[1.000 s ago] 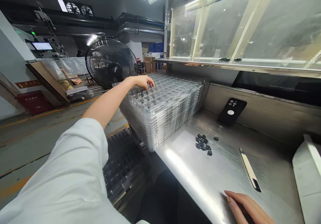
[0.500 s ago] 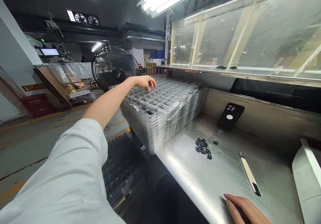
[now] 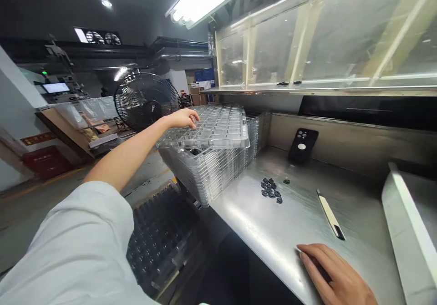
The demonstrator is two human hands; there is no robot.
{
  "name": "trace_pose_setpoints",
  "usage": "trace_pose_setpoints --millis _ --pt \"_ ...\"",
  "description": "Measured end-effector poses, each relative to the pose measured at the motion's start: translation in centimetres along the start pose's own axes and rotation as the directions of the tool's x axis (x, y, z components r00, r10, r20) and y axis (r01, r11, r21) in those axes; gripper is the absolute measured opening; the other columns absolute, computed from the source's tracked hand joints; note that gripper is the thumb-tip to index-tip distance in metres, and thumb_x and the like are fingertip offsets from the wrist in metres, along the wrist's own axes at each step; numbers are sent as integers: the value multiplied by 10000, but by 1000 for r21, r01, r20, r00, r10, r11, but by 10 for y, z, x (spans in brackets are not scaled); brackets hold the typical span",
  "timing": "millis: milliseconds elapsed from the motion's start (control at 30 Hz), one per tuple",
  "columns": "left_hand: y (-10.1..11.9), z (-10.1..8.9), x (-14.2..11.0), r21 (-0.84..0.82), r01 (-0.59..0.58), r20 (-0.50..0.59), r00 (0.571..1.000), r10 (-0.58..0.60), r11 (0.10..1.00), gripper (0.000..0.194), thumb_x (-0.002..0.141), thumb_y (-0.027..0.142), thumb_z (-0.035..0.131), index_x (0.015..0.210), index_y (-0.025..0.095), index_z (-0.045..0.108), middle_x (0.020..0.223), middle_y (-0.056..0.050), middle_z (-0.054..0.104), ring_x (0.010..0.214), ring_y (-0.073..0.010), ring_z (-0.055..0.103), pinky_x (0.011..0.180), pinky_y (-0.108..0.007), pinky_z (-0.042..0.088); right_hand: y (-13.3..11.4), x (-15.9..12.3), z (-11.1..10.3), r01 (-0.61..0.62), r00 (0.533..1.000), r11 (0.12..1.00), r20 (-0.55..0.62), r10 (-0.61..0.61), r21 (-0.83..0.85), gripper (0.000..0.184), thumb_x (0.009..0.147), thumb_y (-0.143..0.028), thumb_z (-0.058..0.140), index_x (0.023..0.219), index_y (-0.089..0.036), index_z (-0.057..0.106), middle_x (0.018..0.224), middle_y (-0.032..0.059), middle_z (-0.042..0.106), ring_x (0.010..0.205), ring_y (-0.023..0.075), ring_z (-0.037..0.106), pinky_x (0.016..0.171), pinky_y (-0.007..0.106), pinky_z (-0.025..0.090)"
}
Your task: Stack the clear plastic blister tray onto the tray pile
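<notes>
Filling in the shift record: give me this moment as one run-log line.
left hand: grips top tray, raised off tray stack | right hand: flat on table | near: black parts, knife, phone

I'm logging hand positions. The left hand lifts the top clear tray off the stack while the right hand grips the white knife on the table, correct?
Not quite. In the head view the right hand rests flat on the table, apart from the knife. The left hand does lift the top tray off the stack.
</notes>
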State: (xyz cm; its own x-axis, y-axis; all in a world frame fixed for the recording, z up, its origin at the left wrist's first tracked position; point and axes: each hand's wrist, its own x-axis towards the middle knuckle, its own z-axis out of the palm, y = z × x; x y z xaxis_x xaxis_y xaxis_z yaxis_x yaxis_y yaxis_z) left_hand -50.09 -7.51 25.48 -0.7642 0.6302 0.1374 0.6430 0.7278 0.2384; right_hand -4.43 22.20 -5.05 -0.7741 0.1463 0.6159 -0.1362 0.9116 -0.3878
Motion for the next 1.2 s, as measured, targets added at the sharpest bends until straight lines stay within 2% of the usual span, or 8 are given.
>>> trace_pose_setpoints --millis 133,300,400,533,733,900,1067,1200 --pt "15 3 -9 24 -8 -4 1000 8 1000 557 610 406 753 1133 216 731 1083 -52 742 979 -241 689 837 -310 506 -9 4 0 -5 1000 1000 -25 5 -4 275 1106 -446 479 1049 -274 687 1010 10 703 872 199 684 762 323 522" --pt "37 5 -35 105 33 10 999 -35 994 511 639 457 716 1128 307 721 1016 29 750 988 -236 687 920 -334 513 -26 6 -5 -32 999 999 6 32 -12 267 1112 -312 442 1008 -218 670 940 42 667 844 206 637 762 346 473" --pt "45 2 -40 221 45 -38 999 -37 974 478 659 555 719 1105 381 717 1001 82 752 1039 -274 687 1027 -427 495 -31 7 -8 -91 995 996 48 92 -26 248 1090 -234 439 1000 -200 668 934 56 651 857 220 615 779 362 448" --pt "68 2 -42 365 120 -78 992 -98 923 471 683 640 694 1083 393 717 983 72 748 1061 -332 687 1043 -522 497 -31 7 -8 -139 988 990 62 140 -19 217 1071 -197 457 1013 -197 666 958 56 647 876 225 598 798 374 427" --pt "118 14 -60 520 102 -26 994 -104 848 475 764 587 640 1168 351 725 1115 21 767 1078 -273 687 982 -358 510 -28 4 -7 -64 997 998 42 64 -14 250 1113 -264 421 1029 -209 649 963 48 643 850 211 597 760 365 416" --pt "132 26 -47 596 51 -35 999 -38 802 470 844 624 538 1106 302 758 1099 -38 771 1052 -271 694 925 -338 502 -18 3 -2 31 1000 999 1 -31 -41 267 1126 -351 416 1069 -236 650 1002 42 657 843 215 619 752 367 432" --pt "140 35 -20 501 45 -58 998 -18 864 514 857 675 529 1045 261 768 843 -36 763 935 -250 702 908 -342 509 -13 1 0 67 998 996 -15 -68 -60 294 1122 -395 418 1074 -251 670 1009 33 669 829 208 640 746 361 465" --pt "141 38 -7 405 -32 -89 993 74 914 409 864 578 569 1033 262 767 1018 -29 777 1003 -248 697 923 -339 504 -11 2 1 79 996 995 -35 -81 -56 324 1113 -425 424 1039 -254 688 990 42 680 810 210 658 718 353 500"
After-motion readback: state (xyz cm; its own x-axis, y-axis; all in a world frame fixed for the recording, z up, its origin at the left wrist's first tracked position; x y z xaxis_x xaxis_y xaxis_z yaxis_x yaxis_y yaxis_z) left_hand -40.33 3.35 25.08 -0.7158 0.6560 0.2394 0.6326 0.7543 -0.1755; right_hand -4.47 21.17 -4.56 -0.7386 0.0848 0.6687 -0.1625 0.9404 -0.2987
